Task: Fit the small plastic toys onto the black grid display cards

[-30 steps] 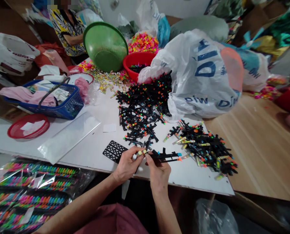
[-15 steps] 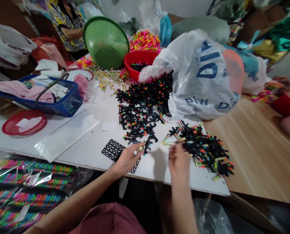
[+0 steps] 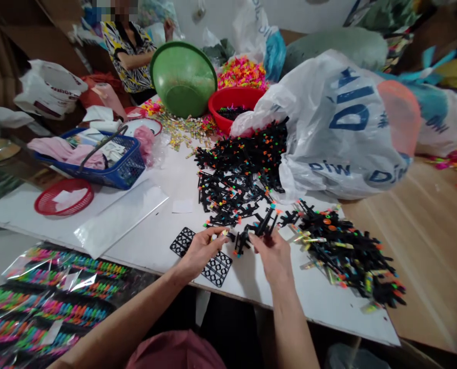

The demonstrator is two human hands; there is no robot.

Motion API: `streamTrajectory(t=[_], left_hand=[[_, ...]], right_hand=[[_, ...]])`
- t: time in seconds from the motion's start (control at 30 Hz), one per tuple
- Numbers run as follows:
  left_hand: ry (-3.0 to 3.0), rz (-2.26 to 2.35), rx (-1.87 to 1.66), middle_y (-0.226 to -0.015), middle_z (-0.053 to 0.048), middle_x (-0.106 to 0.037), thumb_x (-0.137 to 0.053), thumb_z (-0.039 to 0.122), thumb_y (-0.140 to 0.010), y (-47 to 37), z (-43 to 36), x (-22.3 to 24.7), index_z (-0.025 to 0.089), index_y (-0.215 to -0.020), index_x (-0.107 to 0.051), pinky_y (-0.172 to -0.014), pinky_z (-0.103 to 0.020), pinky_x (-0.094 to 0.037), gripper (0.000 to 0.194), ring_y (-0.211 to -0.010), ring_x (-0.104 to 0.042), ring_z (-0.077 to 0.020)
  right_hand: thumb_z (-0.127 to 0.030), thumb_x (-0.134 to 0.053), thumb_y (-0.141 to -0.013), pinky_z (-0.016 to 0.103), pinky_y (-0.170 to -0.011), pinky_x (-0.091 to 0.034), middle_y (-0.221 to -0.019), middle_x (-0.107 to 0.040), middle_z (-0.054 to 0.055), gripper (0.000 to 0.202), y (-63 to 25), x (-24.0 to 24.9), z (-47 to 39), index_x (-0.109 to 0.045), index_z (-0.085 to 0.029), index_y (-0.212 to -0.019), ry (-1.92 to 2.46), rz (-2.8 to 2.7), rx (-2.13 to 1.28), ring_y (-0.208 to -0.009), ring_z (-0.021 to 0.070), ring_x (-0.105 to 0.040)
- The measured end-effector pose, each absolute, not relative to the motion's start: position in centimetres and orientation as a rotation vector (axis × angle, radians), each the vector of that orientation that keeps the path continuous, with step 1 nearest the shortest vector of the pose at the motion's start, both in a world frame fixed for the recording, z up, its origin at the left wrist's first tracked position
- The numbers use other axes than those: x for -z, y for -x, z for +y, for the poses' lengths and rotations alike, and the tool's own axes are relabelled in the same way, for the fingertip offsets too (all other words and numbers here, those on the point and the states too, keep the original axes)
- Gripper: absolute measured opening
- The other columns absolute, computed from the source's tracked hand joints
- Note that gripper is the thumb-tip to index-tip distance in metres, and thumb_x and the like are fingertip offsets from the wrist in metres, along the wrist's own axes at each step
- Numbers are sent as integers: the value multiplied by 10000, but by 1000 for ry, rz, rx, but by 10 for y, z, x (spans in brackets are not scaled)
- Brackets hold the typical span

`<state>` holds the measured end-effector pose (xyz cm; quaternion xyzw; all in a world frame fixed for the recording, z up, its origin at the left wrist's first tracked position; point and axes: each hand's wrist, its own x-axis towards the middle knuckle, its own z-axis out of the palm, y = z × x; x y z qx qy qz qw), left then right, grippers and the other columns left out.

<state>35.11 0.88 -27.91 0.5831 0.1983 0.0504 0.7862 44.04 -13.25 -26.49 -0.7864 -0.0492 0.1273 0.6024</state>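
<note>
Two grips are narrow: the left hand (image 3: 198, 252) pinches small pale pieces (image 3: 220, 236) near the black grid (image 3: 217, 268) on the worktop (image 3: 136, 233), and the right hand (image 3: 272, 252) holds a black toy gun (image 3: 266, 221) (brightly tipped) just in front of the large heap (image 3: 240, 166).

Basket (image 3: 126, 169) left of the pile (image 3: 240, 159), bowl (image 3: 221, 122) behind.

Leftward beyond the grip sit a blue plastic basket (image 3: 126, 166) and a red mesh basket (image 3: 44, 204); farther ahead, a tilted green basin (image 3: 184, 77).
</note>
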Motion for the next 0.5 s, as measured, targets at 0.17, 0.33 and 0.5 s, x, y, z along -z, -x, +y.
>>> streamTrajectory(t=[0.17, 0.33, 0.5], left_hand=[[-1430, 410, -171, -754, -28, -617, -600, 399, -785, -349, 9, 272, 135, -1017, -615, -593, -206, -391, 351, -644, -516, -106], [-1681, 367, -237, -931, -34, -655, -576, 289, -791, -344, 9, 263, 165, -948, -636, -840, -259, -413, 209, -888, -567, -160], [-1751, 338, -213, -872, -28, -656, -564, 272, -783, -339, 0, 262, 172, -929, -634, -792, -257, -438, 190, -833, -582, -159]], right_hand=[[-418, -677, -662, 289, -566, -513, -666, -670, 40, 290, -389, 255, -116, -653, -145, -758, 1568, 17, -356, -586, 178, -616], [-413, -697, -646, 310, -611, -541, -751, -690, 59, 337, -384, 255, -112, -656, -140, -839, 1619, 40, -275, -647, 197, -641], [-435, -681, -662, 305, -609, -541, -760, -694, 78, 363, -379, 261, -118, -650, -129, -855, 1702, 125, -202, -657, 212, -650]])
